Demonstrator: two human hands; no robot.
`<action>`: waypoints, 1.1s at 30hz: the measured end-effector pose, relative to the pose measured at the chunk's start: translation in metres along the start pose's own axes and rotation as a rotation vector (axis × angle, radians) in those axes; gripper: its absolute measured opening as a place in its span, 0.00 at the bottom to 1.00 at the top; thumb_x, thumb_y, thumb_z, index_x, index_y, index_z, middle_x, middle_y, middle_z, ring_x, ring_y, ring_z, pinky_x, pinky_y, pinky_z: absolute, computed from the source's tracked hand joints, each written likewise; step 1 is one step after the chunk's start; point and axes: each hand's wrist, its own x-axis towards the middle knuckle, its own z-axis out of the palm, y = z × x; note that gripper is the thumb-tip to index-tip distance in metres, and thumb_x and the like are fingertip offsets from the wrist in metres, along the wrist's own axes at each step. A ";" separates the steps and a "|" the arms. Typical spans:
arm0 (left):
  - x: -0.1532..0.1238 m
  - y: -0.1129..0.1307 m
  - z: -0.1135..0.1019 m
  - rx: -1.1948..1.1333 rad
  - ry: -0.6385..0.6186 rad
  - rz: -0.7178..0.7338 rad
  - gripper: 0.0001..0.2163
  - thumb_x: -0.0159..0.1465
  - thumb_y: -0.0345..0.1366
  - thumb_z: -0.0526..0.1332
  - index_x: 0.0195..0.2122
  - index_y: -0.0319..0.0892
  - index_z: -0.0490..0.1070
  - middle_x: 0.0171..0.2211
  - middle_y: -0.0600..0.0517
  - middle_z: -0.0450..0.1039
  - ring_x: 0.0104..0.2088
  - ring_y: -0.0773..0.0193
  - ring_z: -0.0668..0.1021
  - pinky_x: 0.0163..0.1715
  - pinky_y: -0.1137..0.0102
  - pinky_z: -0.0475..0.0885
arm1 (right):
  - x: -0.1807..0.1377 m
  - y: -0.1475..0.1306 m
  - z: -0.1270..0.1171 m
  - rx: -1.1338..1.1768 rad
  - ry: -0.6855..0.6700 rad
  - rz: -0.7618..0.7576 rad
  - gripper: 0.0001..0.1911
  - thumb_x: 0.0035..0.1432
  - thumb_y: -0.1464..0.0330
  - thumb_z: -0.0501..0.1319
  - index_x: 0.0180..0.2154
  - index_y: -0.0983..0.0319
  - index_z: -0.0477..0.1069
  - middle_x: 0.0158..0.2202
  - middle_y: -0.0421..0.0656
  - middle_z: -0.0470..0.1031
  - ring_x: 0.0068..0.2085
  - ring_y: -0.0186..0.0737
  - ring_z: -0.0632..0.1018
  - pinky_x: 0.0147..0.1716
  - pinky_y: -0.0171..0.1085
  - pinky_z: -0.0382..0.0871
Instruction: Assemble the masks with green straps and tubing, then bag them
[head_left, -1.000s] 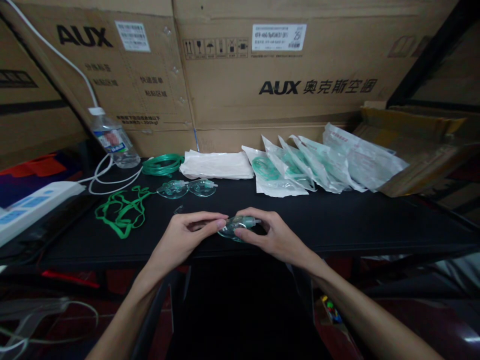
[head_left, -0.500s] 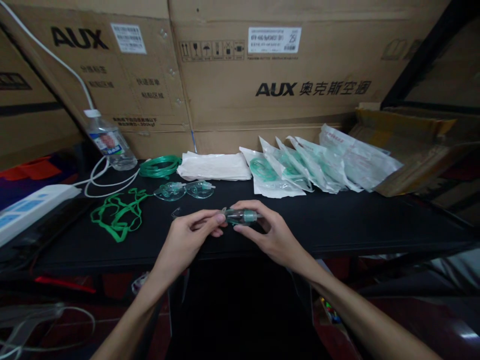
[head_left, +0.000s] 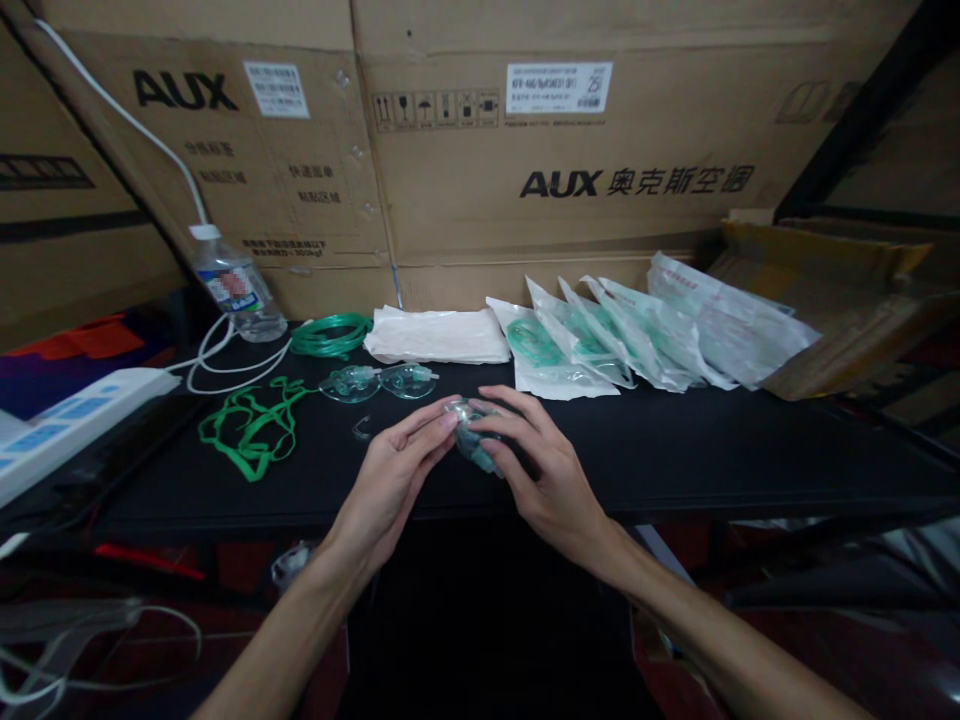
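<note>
A clear green-tinted oxygen mask [head_left: 474, 440] is held between my two hands above the front part of the black table. My left hand [head_left: 411, 452] pinches its left edge between thumb and fingers. The fingers of my right hand [head_left: 541, 458] curl around its right side and top, covering part of it. Two similar masks [head_left: 405, 380] lie side by side on the table, beyond my left hand. A small clear piece [head_left: 362, 428] rests left of that hand. Farther left lies a tangle of green elastic straps [head_left: 251, 425].
Coiled green tubing [head_left: 330, 335], a white folded stack [head_left: 439, 335] and several sealed packets [head_left: 637, 330] line the back of the table [head_left: 712, 460]. At left stand a plastic bottle [head_left: 244, 295] and a white power strip [head_left: 82, 425]. Large cartons [head_left: 637, 230] rise behind.
The mask has turned in my hands, its connector end swinging from pointing right to pointing down and right. My right fingers have spread over it. The view has shifted slightly.
</note>
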 end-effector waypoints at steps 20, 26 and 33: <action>-0.001 -0.010 -0.001 0.032 0.063 0.102 0.18 0.58 0.41 0.74 0.49 0.45 0.82 0.50 0.47 0.81 0.56 0.54 0.78 0.64 0.62 0.66 | 0.014 0.000 0.005 0.618 0.061 0.597 0.10 0.57 0.62 0.69 0.36 0.63 0.81 0.34 0.40 0.80 0.36 0.36 0.77 0.40 0.36 0.70; -0.001 -0.008 -0.001 0.050 0.102 0.097 0.16 0.56 0.41 0.75 0.44 0.41 0.83 0.46 0.44 0.83 0.52 0.54 0.80 0.58 0.64 0.70 | 0.014 -0.003 0.012 0.566 0.104 0.546 0.10 0.58 0.62 0.69 0.37 0.61 0.83 0.36 0.42 0.82 0.37 0.39 0.78 0.40 0.38 0.71; -0.002 -0.006 0.000 0.065 0.099 0.125 0.14 0.57 0.42 0.74 0.42 0.42 0.84 0.46 0.45 0.83 0.50 0.55 0.80 0.52 0.67 0.73 | 0.012 -0.004 0.026 0.330 0.262 0.371 0.07 0.60 0.69 0.67 0.39 0.60 0.84 0.33 0.43 0.79 0.33 0.37 0.75 0.30 0.36 0.65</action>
